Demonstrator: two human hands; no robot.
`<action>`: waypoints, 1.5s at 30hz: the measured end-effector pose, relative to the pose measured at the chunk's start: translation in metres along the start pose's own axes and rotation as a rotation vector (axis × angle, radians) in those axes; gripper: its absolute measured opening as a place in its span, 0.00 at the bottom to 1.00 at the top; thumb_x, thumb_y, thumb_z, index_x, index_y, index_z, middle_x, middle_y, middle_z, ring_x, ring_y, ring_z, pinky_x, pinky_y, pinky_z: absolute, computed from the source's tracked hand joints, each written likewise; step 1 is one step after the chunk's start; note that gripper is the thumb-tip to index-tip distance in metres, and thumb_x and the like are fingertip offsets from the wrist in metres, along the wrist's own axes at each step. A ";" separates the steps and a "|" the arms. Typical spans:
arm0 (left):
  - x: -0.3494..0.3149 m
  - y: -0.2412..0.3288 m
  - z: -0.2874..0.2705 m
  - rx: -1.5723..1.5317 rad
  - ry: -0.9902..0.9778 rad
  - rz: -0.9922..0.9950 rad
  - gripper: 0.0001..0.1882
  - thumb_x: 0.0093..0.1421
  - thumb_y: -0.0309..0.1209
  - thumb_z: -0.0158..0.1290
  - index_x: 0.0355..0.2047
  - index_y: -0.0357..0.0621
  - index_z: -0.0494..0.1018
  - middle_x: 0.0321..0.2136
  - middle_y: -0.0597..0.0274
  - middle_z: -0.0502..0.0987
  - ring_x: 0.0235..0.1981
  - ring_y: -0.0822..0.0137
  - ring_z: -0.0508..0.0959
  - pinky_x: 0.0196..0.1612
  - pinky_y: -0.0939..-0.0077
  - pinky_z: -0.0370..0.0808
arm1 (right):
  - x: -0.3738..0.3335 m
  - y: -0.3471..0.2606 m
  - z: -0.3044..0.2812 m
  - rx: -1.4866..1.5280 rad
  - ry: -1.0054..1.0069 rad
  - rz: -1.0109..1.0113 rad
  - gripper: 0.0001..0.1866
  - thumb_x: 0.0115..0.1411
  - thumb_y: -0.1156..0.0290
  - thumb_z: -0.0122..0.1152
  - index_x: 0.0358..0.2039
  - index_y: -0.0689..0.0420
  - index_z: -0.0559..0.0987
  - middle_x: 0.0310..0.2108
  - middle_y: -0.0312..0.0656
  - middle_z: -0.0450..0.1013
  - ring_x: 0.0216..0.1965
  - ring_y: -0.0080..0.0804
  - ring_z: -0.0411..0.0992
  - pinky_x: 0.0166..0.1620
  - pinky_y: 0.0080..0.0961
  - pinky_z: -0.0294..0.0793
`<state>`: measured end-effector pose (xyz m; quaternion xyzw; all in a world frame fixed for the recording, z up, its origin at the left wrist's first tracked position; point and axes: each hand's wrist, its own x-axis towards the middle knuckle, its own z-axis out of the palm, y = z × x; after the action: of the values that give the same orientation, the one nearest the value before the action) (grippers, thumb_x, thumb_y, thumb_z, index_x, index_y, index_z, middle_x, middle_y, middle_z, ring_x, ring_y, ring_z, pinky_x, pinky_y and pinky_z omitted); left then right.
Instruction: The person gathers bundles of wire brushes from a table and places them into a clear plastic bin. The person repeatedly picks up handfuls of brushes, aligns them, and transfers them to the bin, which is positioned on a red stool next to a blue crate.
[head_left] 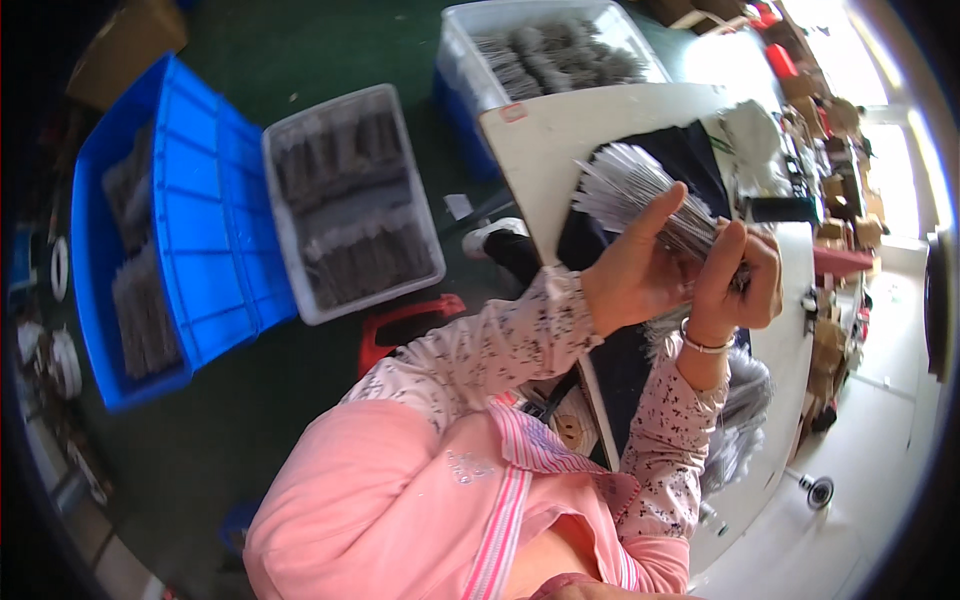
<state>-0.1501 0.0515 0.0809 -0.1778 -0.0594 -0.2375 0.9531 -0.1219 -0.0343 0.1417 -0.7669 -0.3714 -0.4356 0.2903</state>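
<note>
A bundle of thin grey wire-like strands with flat white ends is held up over the worktable. My left hand is closed around its left side, the thumb lying along the strands. My right hand grips the narrower end, its fingers curled tightly. The white ends fan out toward the upper left. A dark cloth lies on the table underneath. More grey strands lie on the table beside my right forearm, partly hidden by the sleeve.
The white table has an edge running along my left forearm. To the left stand a grey-white bin and a blue bin, both with bundles inside. Another translucent bin stands beyond the table corner. A red stool is near my left elbow.
</note>
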 end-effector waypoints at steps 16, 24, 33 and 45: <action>-0.099 0.104 0.062 2.139 -0.059 0.116 0.36 0.43 0.34 0.68 0.51 0.33 0.68 0.43 0.58 0.76 0.47 0.70 0.73 0.52 0.73 0.67 | 0.010 -0.034 0.022 0.495 -0.298 0.396 0.08 0.52 0.76 0.62 0.18 0.61 0.75 0.12 0.35 0.66 0.16 0.15 0.59 0.19 0.17 0.59; -0.082 0.095 0.062 1.662 0.137 -0.198 0.23 0.44 0.31 0.67 0.39 0.38 0.72 0.28 0.67 0.75 0.30 0.75 0.75 0.36 0.79 0.72 | 0.039 -0.050 0.072 0.552 -0.287 0.334 0.09 0.54 0.70 0.58 0.21 0.62 0.75 0.13 0.34 0.65 0.16 0.16 0.61 0.20 0.20 0.60; -0.073 0.120 0.080 1.717 0.263 -0.135 0.09 0.50 0.28 0.57 0.31 0.43 0.69 0.23 0.64 0.72 0.27 0.72 0.74 0.35 0.77 0.71 | 0.069 -0.062 0.078 0.750 -0.321 0.533 0.20 0.56 0.55 0.61 0.29 0.64 0.78 0.20 0.32 0.70 0.24 0.17 0.66 0.27 0.19 0.65; -0.186 0.271 0.011 1.258 0.883 0.477 0.14 0.50 0.23 0.53 0.37 0.43 0.66 0.23 0.60 0.71 0.25 0.65 0.74 0.35 0.67 0.75 | -0.056 0.005 0.166 0.397 -0.579 0.316 0.16 0.52 0.59 0.64 0.36 0.57 0.80 0.28 0.42 0.77 0.28 0.32 0.76 0.34 0.26 0.74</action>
<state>-0.1854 0.3586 -0.0296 0.4946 0.2397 0.0021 0.8354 -0.0620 0.0728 0.0163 -0.8347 -0.3924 -0.0706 0.3799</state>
